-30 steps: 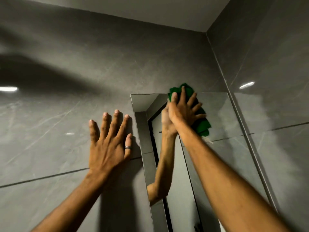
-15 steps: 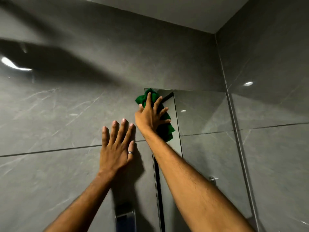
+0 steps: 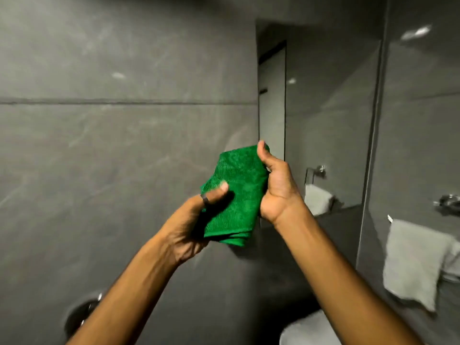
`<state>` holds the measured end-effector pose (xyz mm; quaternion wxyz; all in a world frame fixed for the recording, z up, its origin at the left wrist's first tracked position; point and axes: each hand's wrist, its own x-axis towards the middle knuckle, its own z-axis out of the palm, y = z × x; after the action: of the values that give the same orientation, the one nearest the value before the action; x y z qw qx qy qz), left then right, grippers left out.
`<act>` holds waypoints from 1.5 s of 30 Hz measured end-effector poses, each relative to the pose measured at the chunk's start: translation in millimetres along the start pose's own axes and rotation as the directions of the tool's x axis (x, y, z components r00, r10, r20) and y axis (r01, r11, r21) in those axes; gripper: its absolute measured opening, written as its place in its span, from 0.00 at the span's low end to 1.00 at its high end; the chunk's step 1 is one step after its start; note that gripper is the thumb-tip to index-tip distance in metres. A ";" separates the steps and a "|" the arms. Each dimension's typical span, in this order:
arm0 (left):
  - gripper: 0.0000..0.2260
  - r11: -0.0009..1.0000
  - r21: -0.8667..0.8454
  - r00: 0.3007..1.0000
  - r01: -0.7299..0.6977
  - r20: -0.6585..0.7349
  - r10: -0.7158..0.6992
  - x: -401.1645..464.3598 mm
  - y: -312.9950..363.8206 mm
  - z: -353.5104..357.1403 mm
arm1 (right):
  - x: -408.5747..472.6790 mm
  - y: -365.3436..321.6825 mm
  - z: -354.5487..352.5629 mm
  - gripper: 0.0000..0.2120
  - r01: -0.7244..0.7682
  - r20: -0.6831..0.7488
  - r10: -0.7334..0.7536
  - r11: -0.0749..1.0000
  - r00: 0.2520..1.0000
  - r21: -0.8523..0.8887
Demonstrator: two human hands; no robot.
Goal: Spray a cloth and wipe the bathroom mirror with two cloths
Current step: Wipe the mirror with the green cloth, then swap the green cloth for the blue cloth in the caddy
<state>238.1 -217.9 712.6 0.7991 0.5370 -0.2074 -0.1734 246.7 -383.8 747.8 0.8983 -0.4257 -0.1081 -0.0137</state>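
A folded green cloth is held in front of me, away from the wall, by both hands. My left hand, with a dark ring on its thumb, grips the cloth's lower left side, thumb on top. My right hand pinches its upper right edge with the thumb pointing up. The mirror hangs on the grey tiled wall behind and to the right of the cloth. No second cloth or spray bottle is in view.
A grey towel hangs on a rail on the right wall, with a chrome fitting above it. A round metal fixture sits low on the left wall. A white rounded object shows at the bottom.
My right hand has taken the green cloth off the mirror's top left corner. My left hand left the wall and now grips the cloth too. The view has tilted down.
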 end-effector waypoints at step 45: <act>0.38 0.158 -0.260 -0.173 0.953 -0.890 -0.421 -343.1 -701.4 -290.8 | -282.8 693.0 -360.6 0.15 -0.610 -0.408 0.654 0.104 0.637 -0.785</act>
<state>57.6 -72.6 -87.8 0.3190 0.7371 0.5394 -0.2529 117.3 -238.1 -59.8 0.4508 -0.8265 0.0889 0.3253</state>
